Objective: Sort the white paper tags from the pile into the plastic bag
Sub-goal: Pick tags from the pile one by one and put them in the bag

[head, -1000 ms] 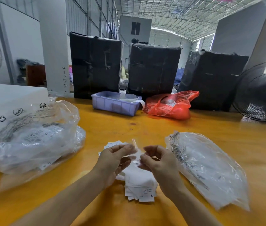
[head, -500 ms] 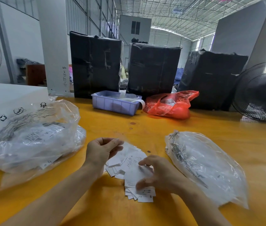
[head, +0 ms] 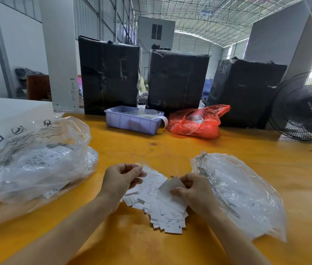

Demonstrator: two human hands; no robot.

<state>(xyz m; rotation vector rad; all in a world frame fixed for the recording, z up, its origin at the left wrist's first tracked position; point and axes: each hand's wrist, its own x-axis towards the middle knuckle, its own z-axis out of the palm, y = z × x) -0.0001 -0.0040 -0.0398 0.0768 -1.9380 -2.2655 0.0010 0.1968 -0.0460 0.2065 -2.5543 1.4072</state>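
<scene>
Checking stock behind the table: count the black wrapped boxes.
3. The left black box, the middle black box and the right black box stand along the table's far edge; more could be hidden behind them.

A tag pile (head: 162,207) is lying on the table (head: 170,150) between two bags: one (head: 33,161) left, one (head: 243,194) right. Behind, a tray (head: 132,121) is being flanked rightward by a third bag (head: 195,123).

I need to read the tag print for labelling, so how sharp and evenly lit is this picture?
Head view: wide-angle bending bows the grey pillar and the edges; daylight blows out the window at right; the clear plastic bag carries glare; the left hand is slightly motion-blurred; print on the white paper tag pile is mostly unreadable except an "S".
</scene>
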